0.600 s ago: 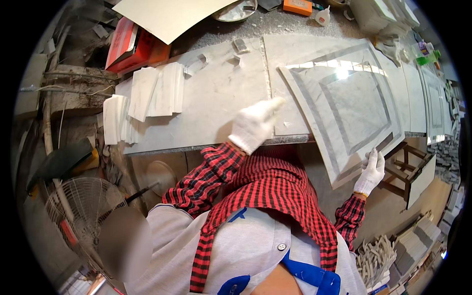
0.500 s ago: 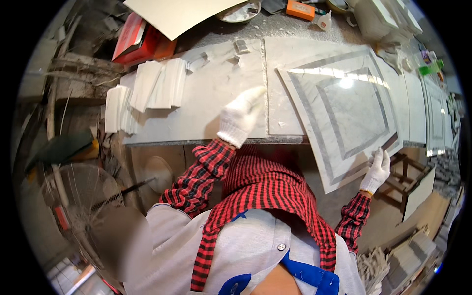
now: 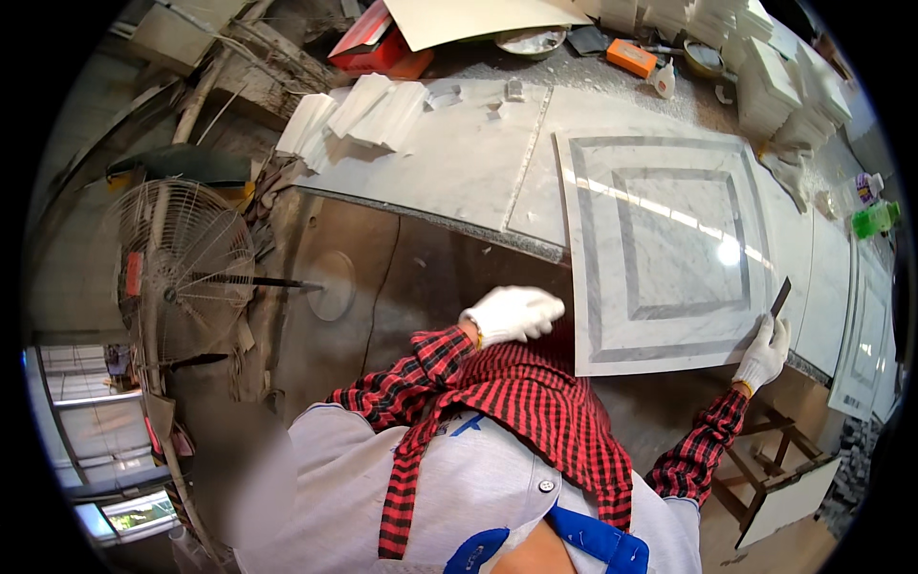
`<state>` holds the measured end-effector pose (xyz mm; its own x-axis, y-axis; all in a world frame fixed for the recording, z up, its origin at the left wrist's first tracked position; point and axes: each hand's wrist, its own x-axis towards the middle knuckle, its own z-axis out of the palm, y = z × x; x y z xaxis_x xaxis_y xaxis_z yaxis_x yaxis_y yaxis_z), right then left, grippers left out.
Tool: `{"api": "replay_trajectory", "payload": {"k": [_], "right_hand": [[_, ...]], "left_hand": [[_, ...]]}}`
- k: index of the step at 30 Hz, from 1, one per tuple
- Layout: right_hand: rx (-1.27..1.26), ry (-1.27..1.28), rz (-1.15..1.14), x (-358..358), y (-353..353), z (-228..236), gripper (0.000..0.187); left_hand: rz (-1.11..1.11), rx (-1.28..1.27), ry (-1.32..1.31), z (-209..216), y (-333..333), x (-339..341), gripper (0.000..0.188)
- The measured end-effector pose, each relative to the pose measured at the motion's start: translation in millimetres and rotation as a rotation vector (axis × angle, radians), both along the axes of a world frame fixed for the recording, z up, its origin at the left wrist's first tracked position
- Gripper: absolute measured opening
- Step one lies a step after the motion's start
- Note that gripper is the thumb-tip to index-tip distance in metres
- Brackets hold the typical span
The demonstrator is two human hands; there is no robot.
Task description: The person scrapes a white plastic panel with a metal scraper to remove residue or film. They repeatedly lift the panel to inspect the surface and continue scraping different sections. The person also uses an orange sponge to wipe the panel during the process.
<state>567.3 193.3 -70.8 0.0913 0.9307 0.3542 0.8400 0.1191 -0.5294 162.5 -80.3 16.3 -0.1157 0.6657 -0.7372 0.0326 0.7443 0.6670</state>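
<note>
A square white marble panel [image 3: 684, 196] with two grey inlaid frames lies on the worktable, its near part jutting past the front edge. My right hand [image 3: 764, 356], in a white knitted glove, is at the panel's lower right corner. A thin dark flat strip [image 3: 782, 298] sticks up out of its closed fingers; whether they also grip the panel's edge is hidden. My left hand [image 3: 516, 317], gloved too, is in the air left of the panel and in front of the table edge. Its fingers are stretched out, apart from the panel, with nothing in them.
White tile strips [image 3: 378, 110] lean in a stack on the table's left. Behind are a red box [image 3: 368, 43], an orange box [image 3: 631, 57], a small white bottle [image 3: 664, 79] and stacked white tiles [image 3: 765, 86]. A fan [image 3: 182, 258] stands left, a wooden stool [image 3: 784, 469] lower right.
The panel has turned squarer to me. My left hand has drawn back from over the tabletop to in front of its edge. My right hand stays at the panel's corner with the strip. The view has shifted.
</note>
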Motion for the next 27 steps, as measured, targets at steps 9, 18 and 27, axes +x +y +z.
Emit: {"api": "replay_trajectory", "payload": {"k": [9, 18, 27], "right_hand": [[-0.2, -0.034, 0.001, 4, 5, 39, 0.04], [-0.398, 0.343, 0.023, 23, -116, 51, 0.04], [-0.613, 0.675, 0.316, -2, -99, 77, 0.031]], "left_hand": [[0.5, 0.172, -0.549, -39, 6, 87, 0.047], [0.599, 0.27, -0.208, -51, -40, 53, 0.054], [0.611, 0.248, -0.039, -51, -46, 42, 0.054]]}}
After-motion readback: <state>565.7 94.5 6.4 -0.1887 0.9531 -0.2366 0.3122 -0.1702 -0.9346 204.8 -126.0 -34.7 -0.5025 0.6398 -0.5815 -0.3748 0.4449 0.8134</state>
